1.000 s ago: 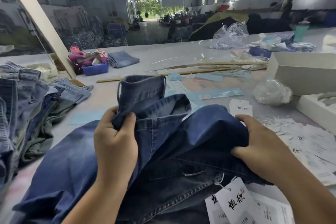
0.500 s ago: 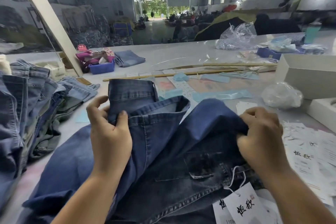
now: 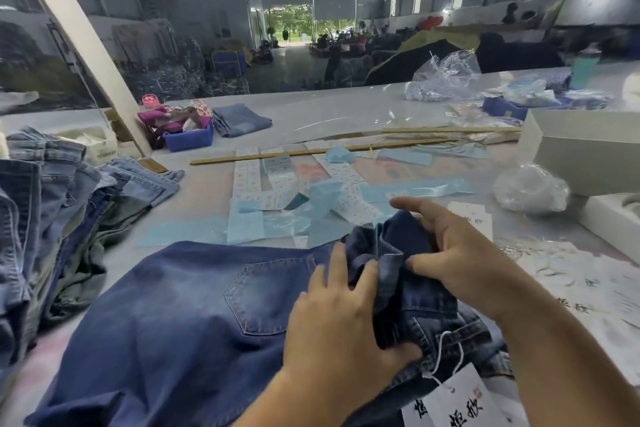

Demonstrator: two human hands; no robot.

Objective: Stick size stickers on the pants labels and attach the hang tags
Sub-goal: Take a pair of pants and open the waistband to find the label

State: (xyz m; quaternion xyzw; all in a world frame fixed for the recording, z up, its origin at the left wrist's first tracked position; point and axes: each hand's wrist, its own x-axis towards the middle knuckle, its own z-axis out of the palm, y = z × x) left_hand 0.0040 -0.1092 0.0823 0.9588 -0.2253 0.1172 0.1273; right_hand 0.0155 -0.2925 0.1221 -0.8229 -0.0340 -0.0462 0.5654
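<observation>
My left hand [image 3: 341,326] and right hand [image 3: 450,253] both pinch a bunched fold of dark blue denim jeans [image 3: 194,315], which lie soft and faded before me. At five o'clock, a white paper hang tag [image 3: 460,402] on string shows brushed black characters.

Bare grey tabletop [image 3: 311,114] open past the long wooden sticks [image 3: 311,151]; heaped blue denim stack [image 3: 52,211] blocks left, white cardboard box [image 3: 585,149] right, prob. loose paper nearer.

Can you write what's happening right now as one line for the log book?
jeans: flat, back pocket up | left hand: holds bunched denim | right hand: holds same bunch | hang tag: tied on by string
</observation>
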